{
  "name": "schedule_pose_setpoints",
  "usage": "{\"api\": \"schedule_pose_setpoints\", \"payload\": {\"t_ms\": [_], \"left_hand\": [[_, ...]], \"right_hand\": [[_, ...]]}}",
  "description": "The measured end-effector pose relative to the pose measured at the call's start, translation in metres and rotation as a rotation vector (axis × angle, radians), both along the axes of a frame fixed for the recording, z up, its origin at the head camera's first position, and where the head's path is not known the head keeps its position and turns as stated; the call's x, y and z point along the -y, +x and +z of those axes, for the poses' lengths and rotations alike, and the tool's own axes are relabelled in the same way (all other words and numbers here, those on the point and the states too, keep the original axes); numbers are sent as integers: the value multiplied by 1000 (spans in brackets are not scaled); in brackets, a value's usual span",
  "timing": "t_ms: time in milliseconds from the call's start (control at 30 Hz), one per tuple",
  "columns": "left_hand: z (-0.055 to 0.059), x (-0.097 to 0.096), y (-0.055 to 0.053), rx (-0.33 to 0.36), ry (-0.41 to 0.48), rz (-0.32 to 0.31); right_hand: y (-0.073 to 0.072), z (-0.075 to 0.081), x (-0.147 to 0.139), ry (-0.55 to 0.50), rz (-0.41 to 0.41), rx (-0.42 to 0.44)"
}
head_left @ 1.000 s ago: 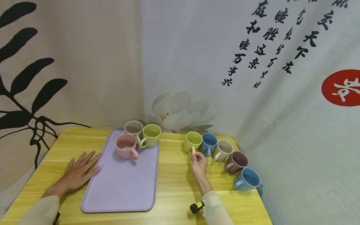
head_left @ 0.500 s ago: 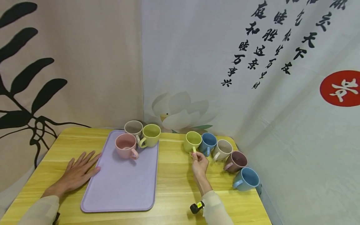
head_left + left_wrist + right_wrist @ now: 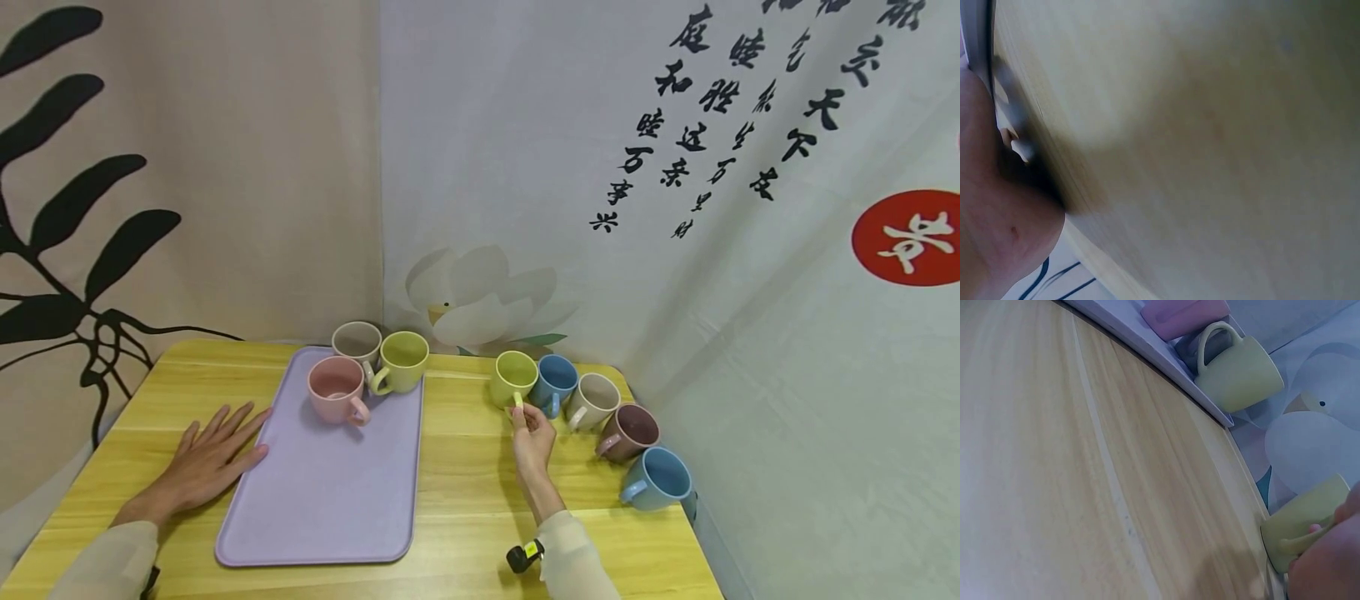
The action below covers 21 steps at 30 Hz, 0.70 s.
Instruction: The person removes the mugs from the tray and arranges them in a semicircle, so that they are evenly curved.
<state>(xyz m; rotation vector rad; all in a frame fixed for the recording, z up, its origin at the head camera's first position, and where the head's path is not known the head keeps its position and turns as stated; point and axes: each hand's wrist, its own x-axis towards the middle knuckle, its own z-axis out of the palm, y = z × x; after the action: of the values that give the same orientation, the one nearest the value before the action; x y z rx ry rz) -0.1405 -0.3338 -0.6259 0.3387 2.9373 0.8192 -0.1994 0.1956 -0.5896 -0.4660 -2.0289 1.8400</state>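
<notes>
My right hand (image 3: 534,437) pinches the handle of a yellow-green mug (image 3: 514,377), which stands upright at the back of the table, right of the tray. The same mug (image 3: 1300,519) shows at the lower right of the right wrist view, partly covered by the fingers. My left hand (image 3: 213,458) lies with fingers spread on the table, fingertips at the left rim of the lilac tray (image 3: 322,500). At the tray's back stand a pink mug (image 3: 335,390), a grey-beige mug (image 3: 356,340) and another yellow-green mug (image 3: 405,360). The left wrist view holds mostly wood and part of my hand.
Right of the held mug, a row curves along the table's right edge: a blue mug (image 3: 555,383), a cream mug (image 3: 594,402), a maroon mug (image 3: 630,433) and a light blue mug (image 3: 658,477). A printed cloth (image 3: 487,167) hangs behind the wooden table (image 3: 465,483).
</notes>
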Motion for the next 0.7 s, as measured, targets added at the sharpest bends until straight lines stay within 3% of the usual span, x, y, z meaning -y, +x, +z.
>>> {"api": "schedule_pose_setpoints", "payload": {"t_ms": [700], "left_hand": [[2, -2, 1, 12, -19, 6]], "right_hand": [[4, 6, 1, 29, 29, -13]]}}
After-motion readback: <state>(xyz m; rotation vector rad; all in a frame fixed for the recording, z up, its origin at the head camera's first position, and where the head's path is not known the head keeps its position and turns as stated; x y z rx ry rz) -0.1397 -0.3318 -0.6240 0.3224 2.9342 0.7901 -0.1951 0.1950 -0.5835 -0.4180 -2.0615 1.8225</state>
